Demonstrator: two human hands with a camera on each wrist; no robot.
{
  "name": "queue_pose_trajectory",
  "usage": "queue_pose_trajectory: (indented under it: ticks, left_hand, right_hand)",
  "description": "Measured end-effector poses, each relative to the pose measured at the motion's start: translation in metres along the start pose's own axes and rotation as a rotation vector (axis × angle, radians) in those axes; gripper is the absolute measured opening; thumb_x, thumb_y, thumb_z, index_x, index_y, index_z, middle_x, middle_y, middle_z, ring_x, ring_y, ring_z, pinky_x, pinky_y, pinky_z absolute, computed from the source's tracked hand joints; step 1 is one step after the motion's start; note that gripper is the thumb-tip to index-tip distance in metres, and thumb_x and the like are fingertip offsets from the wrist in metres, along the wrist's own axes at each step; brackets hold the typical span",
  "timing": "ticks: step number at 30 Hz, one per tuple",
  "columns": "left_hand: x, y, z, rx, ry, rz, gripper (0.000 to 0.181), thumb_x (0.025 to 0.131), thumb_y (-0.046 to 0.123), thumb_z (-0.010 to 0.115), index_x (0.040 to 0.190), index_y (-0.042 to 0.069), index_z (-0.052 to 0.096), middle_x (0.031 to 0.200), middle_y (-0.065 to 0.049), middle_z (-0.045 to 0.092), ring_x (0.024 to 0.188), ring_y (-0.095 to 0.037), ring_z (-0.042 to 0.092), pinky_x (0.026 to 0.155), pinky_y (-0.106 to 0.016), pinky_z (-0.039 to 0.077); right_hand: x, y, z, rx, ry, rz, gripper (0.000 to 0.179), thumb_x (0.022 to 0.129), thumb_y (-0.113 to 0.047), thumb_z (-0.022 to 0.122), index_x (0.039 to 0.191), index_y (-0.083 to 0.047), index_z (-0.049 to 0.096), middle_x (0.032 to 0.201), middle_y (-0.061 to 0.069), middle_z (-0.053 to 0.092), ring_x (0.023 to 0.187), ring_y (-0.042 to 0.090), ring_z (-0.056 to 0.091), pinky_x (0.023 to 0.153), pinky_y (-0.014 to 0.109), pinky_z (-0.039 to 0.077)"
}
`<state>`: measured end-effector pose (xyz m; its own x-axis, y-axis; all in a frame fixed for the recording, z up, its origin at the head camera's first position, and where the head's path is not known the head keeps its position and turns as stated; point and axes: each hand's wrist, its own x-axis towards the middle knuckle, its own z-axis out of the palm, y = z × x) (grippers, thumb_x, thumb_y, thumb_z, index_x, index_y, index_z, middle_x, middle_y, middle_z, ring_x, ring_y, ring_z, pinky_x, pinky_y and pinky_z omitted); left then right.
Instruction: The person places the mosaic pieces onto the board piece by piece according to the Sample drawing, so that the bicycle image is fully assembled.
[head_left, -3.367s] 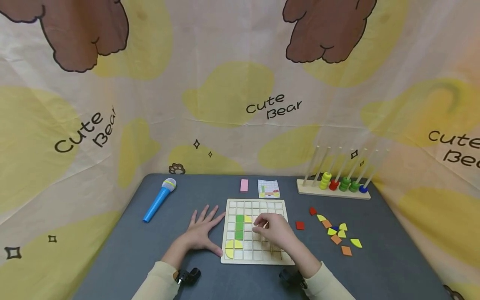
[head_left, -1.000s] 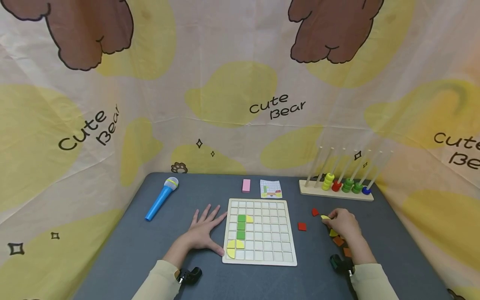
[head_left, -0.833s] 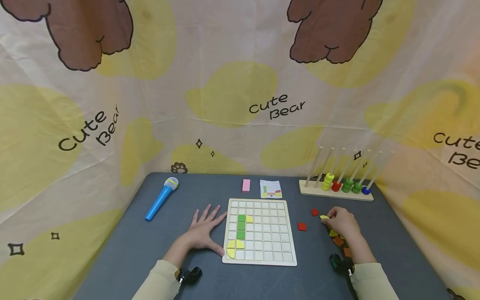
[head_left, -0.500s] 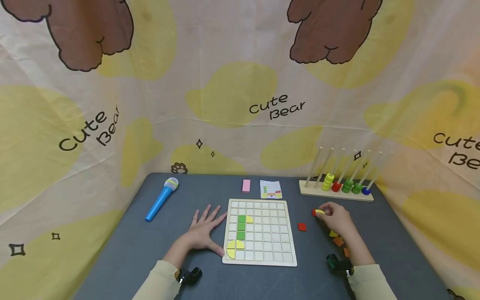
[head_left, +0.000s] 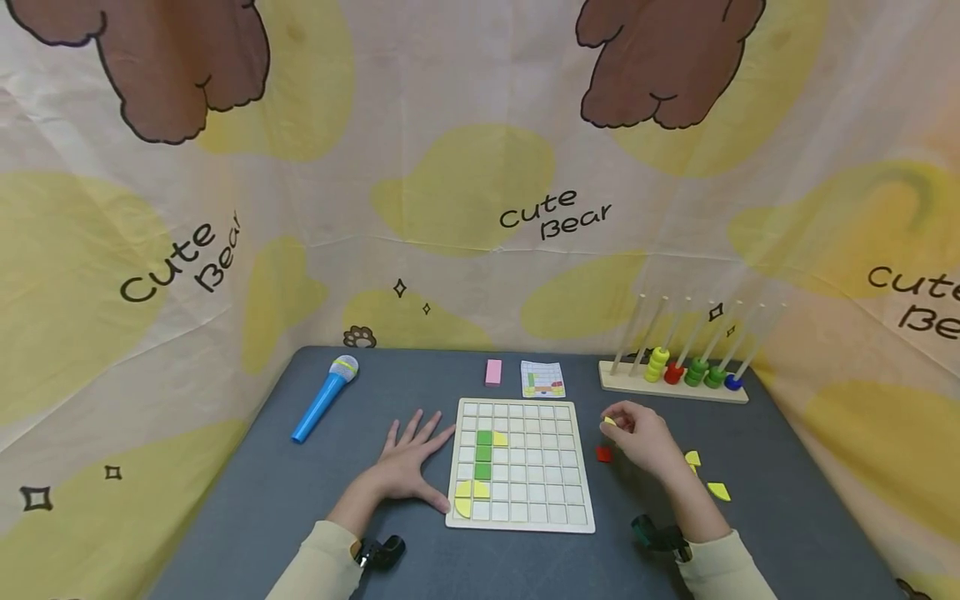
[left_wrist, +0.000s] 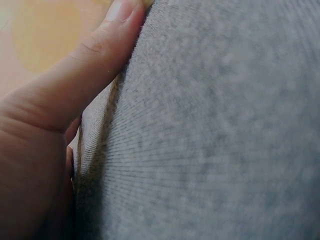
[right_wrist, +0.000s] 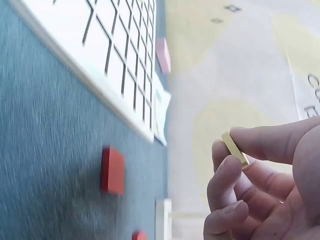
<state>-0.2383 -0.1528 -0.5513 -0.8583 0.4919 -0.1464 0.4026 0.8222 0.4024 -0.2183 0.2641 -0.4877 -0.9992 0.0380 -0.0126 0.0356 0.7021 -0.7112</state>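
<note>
Right wrist view: yellow piece (right_wrist: 235, 150), one, pinched between thumb and fingertips of right hand (right_wrist: 267, 182); left hand (head_left: 403, 467), fingers spread, at board's edge (head_left: 452, 467)

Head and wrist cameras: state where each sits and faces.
Head-worn: faces forward and down at the grid board; left hand, right hand, sleeves show.
Left wrist-worn: faces a close gray surface; left hand partly shows.
Right wrist-worn: faces past the board; right hand partly shows.
Head and right wrist share the board and red square.
</note>
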Motion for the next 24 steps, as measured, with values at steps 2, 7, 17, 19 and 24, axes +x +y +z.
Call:
queue_pose_trajectory:
  ticks: [2,7,17,19,24]
  left_hand:
    - [0.0,0.0,0.0,-0.006,0.001,0.001,0.132,0.054,0.082,0.08,0.162,0.033,0.022,0.171,-0.003,0.008,0.157,-0.037,-0.006,0.118,-0.068,-0.01]
    - [-0.001,0.001,-0.001,-0.015,0.008,0.001,0.131,0.053,0.082,0.08,0.162,0.034,0.023,0.171,-0.003,0.01,0.157,-0.037,-0.006,0.118,-0.068,-0.01]
    - [0.001,-0.001,0.001,-0.021,0.015,0.0,0.131,0.053,0.081,0.081,0.161,0.034,0.024,0.171,-0.003,0.01,0.157,-0.037,-0.006,0.118,-0.068,-0.01]
    - [0.0,-0.001,0.001,-0.022,0.015,0.001,0.131,0.053,0.081,0.081,0.161,0.034,0.025,0.171,-0.003,0.01,0.157,-0.037,-0.006,0.118,-0.068,-0.01]
    - [0.0,-0.001,0.0,-0.025,0.009,0.002,0.131,0.054,0.081,0.081,0.161,0.032,0.025,0.171,-0.004,0.01,0.157,-0.038,-0.006,0.118,-0.068,-0.01]
  right_hand:
    - [-0.001,-0.005,0.005,0.008,-0.006,-0.005,0.026,0.093,-0.019,0.072,0.115,-0.006,0.069,0.088,0.008,0.061,0.074,0.021,0.052,0.058,0.029,0.045]
    - [-0.004,-0.017,0.018,0.028,-0.027,-0.025,0.023,0.09,-0.017,0.077,0.108,-0.006,0.07,0.086,0.006,0.065,0.071,0.019,0.053,0.055,0.027,0.045]
    - [-0.013,-0.039,0.041,0.089,-0.063,-0.075,0.012,0.085,-0.016,0.082,0.089,-0.013,0.07,0.082,0.0,0.066,0.065,0.016,0.051,0.053,0.027,0.041]
    - [-0.015,-0.044,0.048,0.098,-0.062,-0.085,0.012,0.084,-0.015,0.082,0.087,-0.015,0.071,0.082,-0.002,0.066,0.066,0.016,0.05,0.054,0.026,0.04]
    - [-0.021,-0.054,0.06,0.135,-0.106,-0.104,0.012,0.083,-0.017,0.084,0.084,-0.017,0.073,0.078,-0.005,0.067,0.065,0.014,0.052,0.054,0.025,0.042]
